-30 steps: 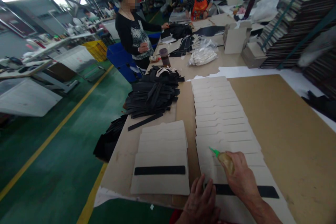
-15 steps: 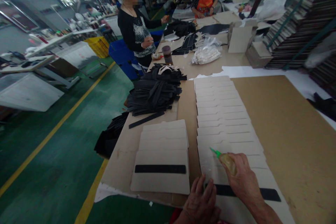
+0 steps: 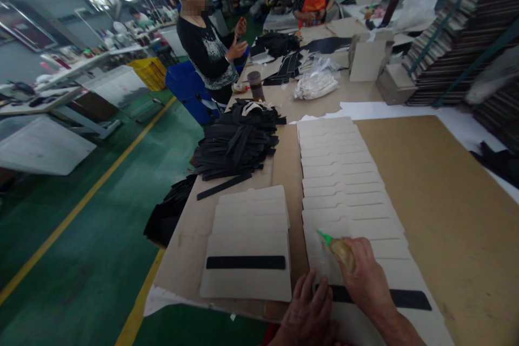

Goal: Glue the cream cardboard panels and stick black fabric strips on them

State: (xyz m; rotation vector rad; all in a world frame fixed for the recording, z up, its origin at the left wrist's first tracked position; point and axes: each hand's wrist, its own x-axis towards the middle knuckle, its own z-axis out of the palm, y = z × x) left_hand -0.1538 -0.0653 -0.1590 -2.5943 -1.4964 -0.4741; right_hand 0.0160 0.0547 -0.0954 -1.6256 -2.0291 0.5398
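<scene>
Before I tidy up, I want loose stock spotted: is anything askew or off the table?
Yes. One black strip lies askew beside the black pile, and dark pieces hang over the table edge.

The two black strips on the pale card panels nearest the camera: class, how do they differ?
The black strip on the left stack of card panels lies fully in view and untouched; the black strip on the right row of card panels is partly covered by the left hand and the right hand, which holds a green-tipped glue bottle. The right strip reaches farther right. Both lie flat, crosswise on pale card.
</scene>
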